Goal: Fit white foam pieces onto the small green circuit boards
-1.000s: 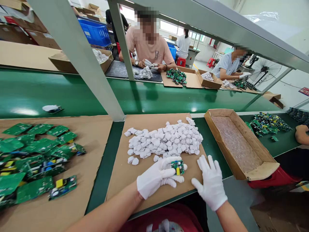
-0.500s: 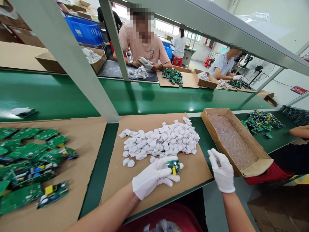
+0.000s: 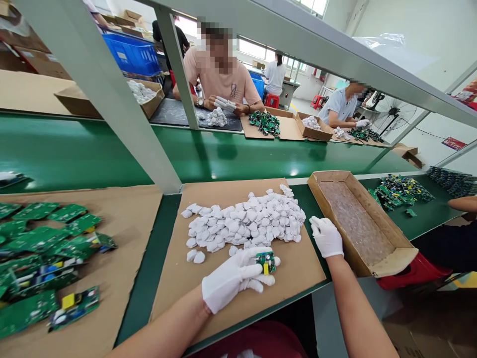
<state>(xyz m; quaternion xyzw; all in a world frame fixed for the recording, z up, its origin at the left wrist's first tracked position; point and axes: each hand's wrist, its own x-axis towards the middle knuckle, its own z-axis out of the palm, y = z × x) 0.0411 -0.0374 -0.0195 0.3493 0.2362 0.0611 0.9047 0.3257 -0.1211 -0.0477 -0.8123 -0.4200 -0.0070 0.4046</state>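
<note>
My left hand point(image 3: 236, 274), in a white glove, holds a small green circuit board point(image 3: 265, 262) with a yellow component on it. The board faces up between the thumb and fingers, just in front of a heap of small white lumps point(image 3: 246, 220). The heap lies on a cardboard sheet point(image 3: 298, 271). To the right of it, above the table edge, my right hand point(image 3: 326, 236) is gloved too, its fingers curled together. Whatever they may hold is hidden.
A long cardboard tray point(image 3: 367, 226) stands right of my right hand. Green circuit boards point(image 3: 40, 248) cover cardboard at left, and more boards point(image 3: 402, 191) lie far right. A slanted metal post point(image 3: 149, 149) rises ahead, by the green conveyor belt point(image 3: 238, 156). Co-workers sit opposite.
My right hand has moved left and slightly up, toward the heap. My left hand still holds the circuit board in nearly the same place. The board on the belt has shifted left.
</note>
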